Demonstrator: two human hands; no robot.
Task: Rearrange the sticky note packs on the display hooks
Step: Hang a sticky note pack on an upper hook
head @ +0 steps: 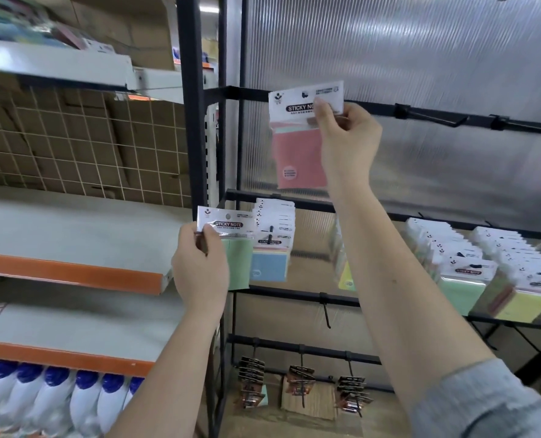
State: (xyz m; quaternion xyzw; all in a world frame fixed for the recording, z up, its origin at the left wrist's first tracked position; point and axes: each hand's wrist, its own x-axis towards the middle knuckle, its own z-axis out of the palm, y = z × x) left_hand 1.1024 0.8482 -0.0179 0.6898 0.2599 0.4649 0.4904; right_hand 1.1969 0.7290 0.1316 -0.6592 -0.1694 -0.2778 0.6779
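— What is happening at the display rack?

— A person is holding two sticky note packs. The right hand (346,137) is pinching the header card of a pink pack (297,153) between thumb and fingers, its grip closing tight, raising it against the top rail (373,107) just beside an empty black hook (430,116).

— And the other hand?

— The left hand (201,267) is gripping a green pack (231,245) by its card, lower down, just beside a full hook of packs fronted by a blue pack (270,263). More packs are hanging in rows to the right (465,273). White bottles with blue caps (57,396) are standing on the bottom-left shelf.
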